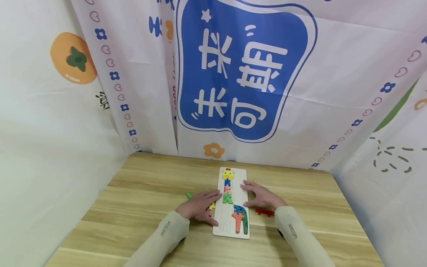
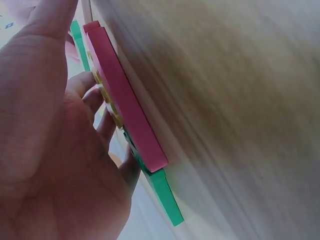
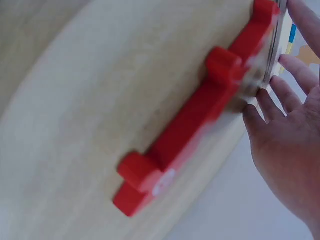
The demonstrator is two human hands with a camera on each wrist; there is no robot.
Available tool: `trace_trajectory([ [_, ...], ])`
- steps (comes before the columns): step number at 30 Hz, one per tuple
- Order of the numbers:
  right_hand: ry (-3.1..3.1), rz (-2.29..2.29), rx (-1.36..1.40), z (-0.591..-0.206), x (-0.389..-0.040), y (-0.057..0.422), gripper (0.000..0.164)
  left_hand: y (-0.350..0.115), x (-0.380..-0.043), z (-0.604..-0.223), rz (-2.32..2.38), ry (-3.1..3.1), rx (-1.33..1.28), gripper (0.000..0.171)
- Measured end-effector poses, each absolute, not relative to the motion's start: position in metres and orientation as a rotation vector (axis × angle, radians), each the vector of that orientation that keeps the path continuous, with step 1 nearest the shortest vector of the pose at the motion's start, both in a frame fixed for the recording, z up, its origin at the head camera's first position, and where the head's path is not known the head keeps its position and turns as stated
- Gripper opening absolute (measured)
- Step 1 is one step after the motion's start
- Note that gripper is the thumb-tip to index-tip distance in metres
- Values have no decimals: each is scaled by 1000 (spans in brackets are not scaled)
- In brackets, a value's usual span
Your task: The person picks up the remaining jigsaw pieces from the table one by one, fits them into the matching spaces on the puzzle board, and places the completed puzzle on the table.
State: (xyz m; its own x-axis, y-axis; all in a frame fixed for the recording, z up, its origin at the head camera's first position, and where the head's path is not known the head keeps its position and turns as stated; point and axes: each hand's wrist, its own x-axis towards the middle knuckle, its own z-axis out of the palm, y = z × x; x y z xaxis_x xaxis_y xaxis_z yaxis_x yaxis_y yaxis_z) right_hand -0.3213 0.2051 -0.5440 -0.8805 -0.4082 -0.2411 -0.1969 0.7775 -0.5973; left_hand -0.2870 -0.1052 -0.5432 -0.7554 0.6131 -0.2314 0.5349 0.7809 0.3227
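Observation:
A white puzzle board (image 1: pixel 239 185) lies lengthwise on the table with a partly filled giraffe. Its yellow head (image 1: pixel 228 174) is at the far end, above blue, pink and green neck pieces; blue, orange and green pieces (image 1: pixel 245 222) form a leg section nearer. My left hand (image 1: pixel 199 205) rests at the board's left edge, fingers spread, beside loose pink (image 2: pixel 125 100), yellow (image 1: pixel 212 206) and green pieces (image 2: pixel 167 197). At the right edge my right hand (image 1: pixel 261 195) touches the board with fingers extended. A red piece (image 3: pixel 187 117) lies by that wrist, blurred in the right wrist view.
The wood-grain table (image 1: pixel 143 193) extends around the board on both sides. Behind it hangs a white printed cloth (image 1: pixel 150 92) with a large blue sign, and cloth walls rise at left and right.

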Motion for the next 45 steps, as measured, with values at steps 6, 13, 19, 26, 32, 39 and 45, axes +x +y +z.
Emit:
trace_trajectory([
  [6, 2683, -703, -494, -532, -310, 217, 72, -106, -287, -543, 359, 2638, 859, 110],
  [13, 2841, -506, -501, -522, -285, 257, 56, -107, -289, -544, 354, 2640, 871, 111],
  [19, 2896, -465, -536, -524, -264, 284, 48, -106, -287, -546, 341, 2635, 876, 111],
  [26, 2970, -460, -634, -532, -258, 286, 25, -107, -287, -545, 323, 2642, 884, 111],
  [32, 2993, -494, -690, -534, -256, 286, 22, -107, -289, -548, 299, 2646, 910, 110],
  [39, 2993, -530, -605, -535, -258, 285, 18, -107, -289, -547, 330, 2642, 894, 110],
  [45, 2973, -627, -513, -535, -261, 281, 15, -107, -290, -547, 318, 2640, 899, 111],
])
